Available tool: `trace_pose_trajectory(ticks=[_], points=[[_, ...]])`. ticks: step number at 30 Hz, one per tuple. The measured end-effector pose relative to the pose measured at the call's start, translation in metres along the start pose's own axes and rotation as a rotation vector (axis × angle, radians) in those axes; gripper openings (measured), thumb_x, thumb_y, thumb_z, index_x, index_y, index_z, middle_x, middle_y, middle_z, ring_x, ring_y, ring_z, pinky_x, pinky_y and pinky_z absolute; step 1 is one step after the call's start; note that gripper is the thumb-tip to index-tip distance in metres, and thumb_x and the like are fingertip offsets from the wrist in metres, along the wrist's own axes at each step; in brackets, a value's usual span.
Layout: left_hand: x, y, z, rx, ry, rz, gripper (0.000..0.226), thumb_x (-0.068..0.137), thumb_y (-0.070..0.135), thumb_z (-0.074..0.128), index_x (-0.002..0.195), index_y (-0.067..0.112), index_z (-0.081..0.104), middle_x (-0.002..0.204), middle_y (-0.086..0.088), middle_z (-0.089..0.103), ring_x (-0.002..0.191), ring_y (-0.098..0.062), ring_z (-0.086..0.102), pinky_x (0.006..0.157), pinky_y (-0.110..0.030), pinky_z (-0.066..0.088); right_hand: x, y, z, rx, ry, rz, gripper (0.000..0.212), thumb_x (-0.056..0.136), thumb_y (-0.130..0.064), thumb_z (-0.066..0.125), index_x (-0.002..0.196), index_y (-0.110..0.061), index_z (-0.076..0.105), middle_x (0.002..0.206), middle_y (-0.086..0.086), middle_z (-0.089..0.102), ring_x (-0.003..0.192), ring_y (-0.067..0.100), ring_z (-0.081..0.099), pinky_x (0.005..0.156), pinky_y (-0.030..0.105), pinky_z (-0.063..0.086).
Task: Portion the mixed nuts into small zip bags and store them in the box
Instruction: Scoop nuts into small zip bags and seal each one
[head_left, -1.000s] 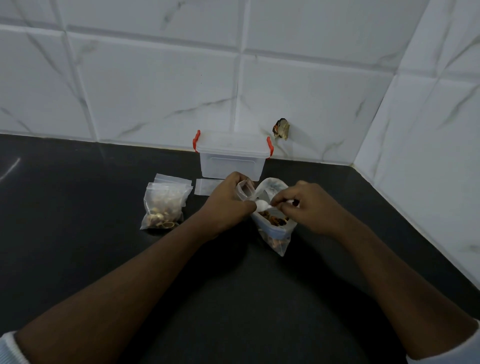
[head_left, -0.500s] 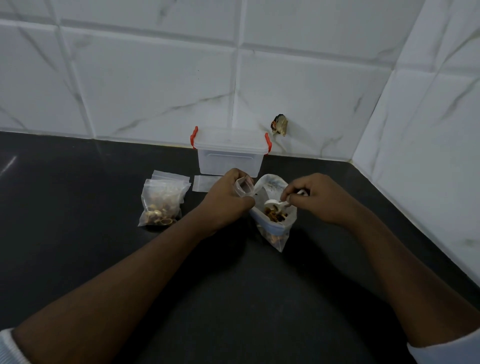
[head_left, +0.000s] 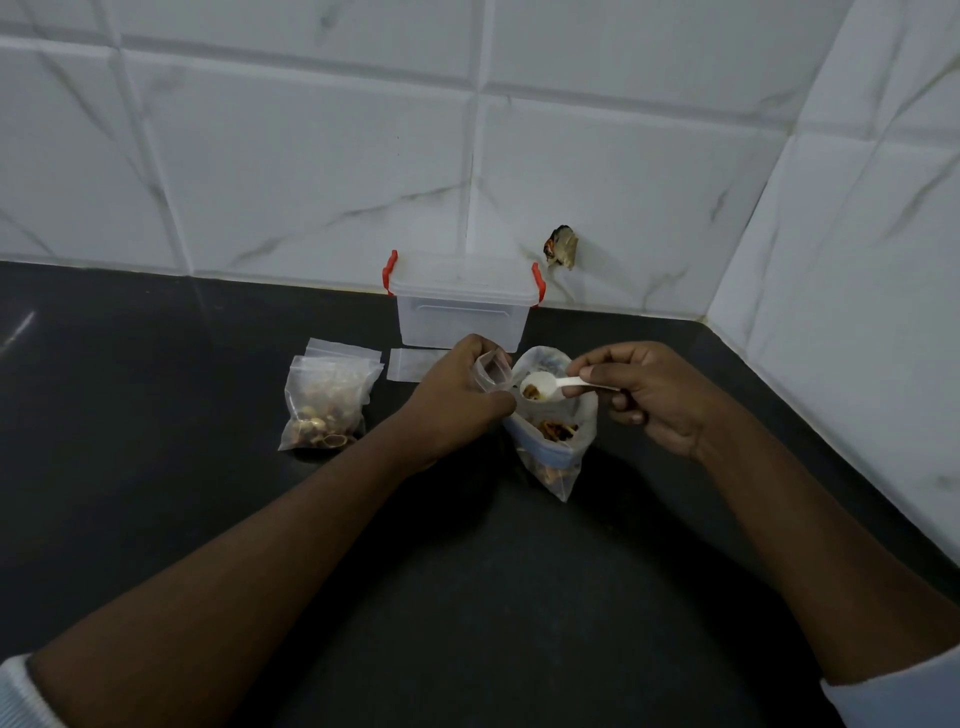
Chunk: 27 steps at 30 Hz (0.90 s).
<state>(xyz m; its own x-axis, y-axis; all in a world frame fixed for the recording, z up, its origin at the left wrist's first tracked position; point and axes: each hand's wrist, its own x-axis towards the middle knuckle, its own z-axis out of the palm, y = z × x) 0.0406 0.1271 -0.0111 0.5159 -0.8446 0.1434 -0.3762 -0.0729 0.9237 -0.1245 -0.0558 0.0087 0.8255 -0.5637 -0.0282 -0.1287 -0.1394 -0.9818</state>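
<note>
- Site: a black countertop (head_left: 467, 597) in a corner of white marble-pattern wall tiles (head_left: 311, 182). A small dark object (head_left: 561, 247) is fixed to the tiles near the corner; I cannot identify it.
- Storage: the clear plastic box (head_left: 460, 312) with red latches stands against the wall, lid on. I make out no bags inside, though its walls are cloudy.
- Stock: the larger bag of mixed nuts (head_left: 556, 447) stands open on the counter between the hands, partly full.
- Output so far: filled small bags (head_left: 327, 400) lie stacked left of the hands, apart from the box. One flat empty bag (head_left: 415, 364) lies just in front of the box.
- Left hand (head_left: 457, 400): fingers and thumb pinch the mouth of a small zip bag (head_left: 491, 371), held open just beside the stock bag.
- Right hand (head_left: 654, 395): thumb and forefinger grip the handle of a white plastic spoon (head_left: 550, 387). Its bowl carries a few nuts and hovers above the stock bag, near the small bag's mouth.
- Assessment: I judge this the portioning step, one scoop mid-transfer; boxing not begun.
- Next move, as I judge it: bring the bowl over the opening and tip it. The mouth is narrow and limp, so the left hand must hold it spread or nuts will scatter on the counter.
</note>
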Motion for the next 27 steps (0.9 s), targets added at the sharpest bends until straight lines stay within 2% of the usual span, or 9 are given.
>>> trace_pose_trajectory(ticks=[4,6,9,11,14,16,20,24,27], points=[[-0.001,0.0,0.0,0.003,-0.005,0.02,0.04,0.086,0.014,0.075,0.115,0.03,0.052,0.114,0.011,0.06,0.101,-0.009,0.062,0.074,-0.018,0.05,-0.004,-0.006,0.007,0.164,-0.038,-0.131,0.017,0.099,0.002,0.056,0.109,0.005,0.069,0.084,0.009,0.073,0.053,0.008,0.038,0.042,0.019,0.029],[-0.002,0.001,0.001,-0.002,-0.009,0.026,0.041,0.086,0.016,0.076,0.116,0.03,0.051,0.113,0.013,0.061,0.101,-0.007,0.062,0.073,-0.017,0.049,-0.008,-0.009,0.013,0.143,-0.046,-0.199,0.017,0.101,0.003,0.054,0.11,0.002,0.069,0.078,0.002,0.072,0.056,0.011,0.04,0.046,0.021,0.03],[-0.003,0.0,0.0,-0.023,-0.015,0.038,0.043,0.086,0.014,0.077,0.116,0.031,0.052,0.113,0.012,0.062,0.104,-0.008,0.062,0.078,-0.021,0.051,-0.012,-0.01,0.023,-0.109,-0.047,-0.312,0.018,0.099,-0.004,0.062,0.108,-0.011,0.075,0.094,0.012,0.075,0.065,0.018,0.05,0.055,0.026,0.041],[-0.002,-0.001,0.0,-0.008,-0.004,0.047,0.041,0.086,0.013,0.077,0.115,0.028,0.053,0.113,0.009,0.062,0.105,-0.011,0.062,0.08,-0.024,0.053,-0.012,-0.009,0.028,-0.286,-0.057,-0.394,0.018,0.098,-0.006,0.067,0.109,-0.018,0.077,0.103,0.007,0.077,0.075,0.016,0.062,0.065,0.029,0.05],[-0.002,0.0,0.001,0.001,0.014,0.045,0.042,0.086,0.012,0.077,0.117,0.024,0.052,0.112,0.007,0.06,0.101,-0.013,0.062,0.075,-0.02,0.051,-0.011,-0.008,0.028,-0.365,-0.094,-0.456,0.021,0.094,-0.005,0.071,0.112,-0.016,0.076,0.112,-0.001,0.077,0.104,0.016,0.072,0.087,0.035,0.058],[-0.002,-0.001,0.001,-0.003,0.012,0.041,0.044,0.086,0.012,0.077,0.119,0.026,0.051,0.113,0.01,0.059,0.103,-0.012,0.061,0.076,-0.02,0.051,-0.011,-0.011,0.026,-0.348,-0.082,-0.474,0.021,0.094,-0.004,0.072,0.111,-0.016,0.076,0.112,-0.001,0.077,0.105,0.017,0.072,0.086,0.031,0.057],[-0.001,-0.001,0.0,0.015,0.015,0.02,0.043,0.086,0.009,0.074,0.118,0.025,0.052,0.116,0.007,0.059,0.105,-0.012,0.06,0.078,-0.023,0.052,-0.013,-0.015,0.017,-0.345,0.069,-0.514,0.021,0.093,-0.002,0.071,0.103,-0.019,0.078,0.1,-0.005,0.078,0.093,0.009,0.072,0.08,0.021,0.056],[-0.001,0.0,0.0,0.024,0.019,0.02,0.04,0.085,0.008,0.073,0.116,0.023,0.054,0.112,0.006,0.061,0.103,-0.013,0.061,0.078,-0.024,0.053,-0.011,-0.01,0.004,-0.752,0.144,-0.479,0.022,0.093,-0.005,0.066,0.099,-0.023,0.075,0.091,-0.016,0.071,0.083,-0.004,0.063,0.068,0.009,0.044],[-0.001,0.0,0.001,0.017,0.031,0.019,0.04,0.085,0.009,0.073,0.115,0.025,0.054,0.112,0.006,0.061,0.103,-0.013,0.062,0.079,-0.025,0.054,-0.006,-0.005,0.002,-1.009,0.066,-0.396,0.023,0.092,-0.01,0.065,0.105,-0.026,0.076,0.098,-0.012,0.071,0.089,-0.001,0.059,0.073,0.019,0.044]])
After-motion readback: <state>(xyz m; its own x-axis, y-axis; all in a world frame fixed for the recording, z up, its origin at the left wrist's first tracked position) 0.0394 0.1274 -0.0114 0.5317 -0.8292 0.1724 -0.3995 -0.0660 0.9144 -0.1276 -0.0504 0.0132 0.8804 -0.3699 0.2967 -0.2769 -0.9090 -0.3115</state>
